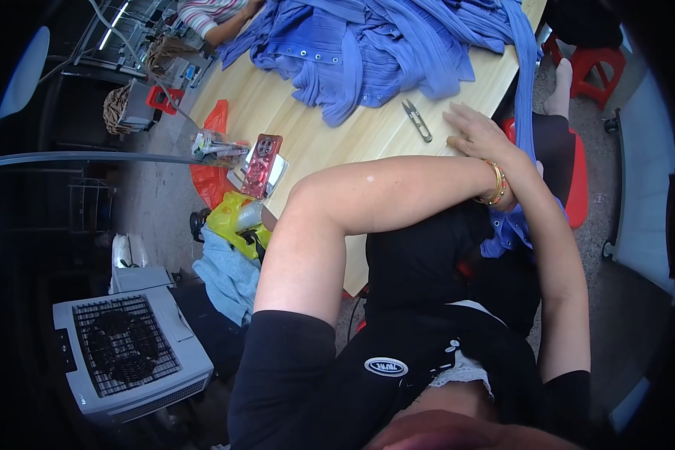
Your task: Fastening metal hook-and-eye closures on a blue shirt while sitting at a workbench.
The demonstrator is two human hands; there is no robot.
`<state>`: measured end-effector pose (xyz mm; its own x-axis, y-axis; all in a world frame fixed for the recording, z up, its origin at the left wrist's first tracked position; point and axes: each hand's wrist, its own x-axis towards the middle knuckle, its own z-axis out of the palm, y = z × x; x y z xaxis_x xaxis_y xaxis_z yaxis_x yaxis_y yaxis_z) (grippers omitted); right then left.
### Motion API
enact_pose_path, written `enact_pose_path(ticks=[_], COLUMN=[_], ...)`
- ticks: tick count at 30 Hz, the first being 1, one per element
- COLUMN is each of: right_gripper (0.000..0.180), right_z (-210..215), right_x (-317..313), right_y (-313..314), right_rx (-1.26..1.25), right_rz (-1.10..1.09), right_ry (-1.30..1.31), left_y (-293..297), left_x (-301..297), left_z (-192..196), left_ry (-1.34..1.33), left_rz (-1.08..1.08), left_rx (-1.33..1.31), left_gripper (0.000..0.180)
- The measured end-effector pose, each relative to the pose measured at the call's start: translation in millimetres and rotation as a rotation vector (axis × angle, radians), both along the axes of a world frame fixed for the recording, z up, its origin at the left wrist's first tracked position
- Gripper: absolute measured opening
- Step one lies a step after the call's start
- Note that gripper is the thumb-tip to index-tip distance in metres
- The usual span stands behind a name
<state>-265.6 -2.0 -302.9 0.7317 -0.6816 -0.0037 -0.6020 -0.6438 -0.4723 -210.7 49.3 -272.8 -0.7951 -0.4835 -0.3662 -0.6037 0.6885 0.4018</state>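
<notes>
Lower left of frame, a grey air cooler [131, 349]; left of centre, a red phone [260, 166]. Top centre — blue pleated garments [352, 64] heaped on the wood-look table [322, 146]. Right of centre, thread snips [418, 122] lie nr the R hand [478, 135], its fingers loosely spread, blurred, nothing visibly held. L hand [507, 196] mostly hidden by the R forearm [553, 232] — can't tell its grip; blue cloth [511, 229] just below. Prob. best to ease cloth w/o tugging, snips well clear.
</notes>
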Motion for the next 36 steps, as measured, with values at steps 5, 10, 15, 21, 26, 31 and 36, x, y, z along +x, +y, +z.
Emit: enact_pose_path(ticks=[5, 10, 15, 21, 26, 31, 36], right_gripper=[0.058, 0.058, 0.058, 0.058, 0.058, 0.058, 0.058], right_z=[-6.6, -8.0, -4.9, -7.1, -9.2, -13.0, -9.4], right_x=[1.9, 0.9, 4.2, 2.0, 1.4, 0.0, 3.6], right_y=[-1.3, -2.1, -1.0, -4.1, -3.9, -4.8, -3.2], right_rx=[-0.014, -0.001, 0.006, 0.009, 0.011, 0.003, 0.006], right_rz=[0.009, 0.002, 0.005, 0.008, 0.009, 0.011, 0.016], right_ry=[-0.006, 0.002, 0.022, 0.024, 0.01, -0.001, 0.004], left_y=[-5.4, -6.6, -4.7, -1.6, 1.7, 4.1, 6.1], left_x=[3.1, 3.2, 8.1, 7.0, 6.5, 3.0, 3.1], left_z=[2.3, 4.7, 3.8, 7.1, 2.9, -0.4, -4.9], left_ry=[-0.016, -0.022, -0.035, -0.048, -0.063, -0.085, -0.112], left_rz=[-0.001, 0.003, 0.01, 0.007, 0.006, -0.003, -0.003], left_rx=[-0.044, -0.08, -0.105, -0.125, -0.135, -0.145, -0.15], left_gripper=[0.025, 0.025, 0.025, 0.025, 0.025, 0.026, 0.026])
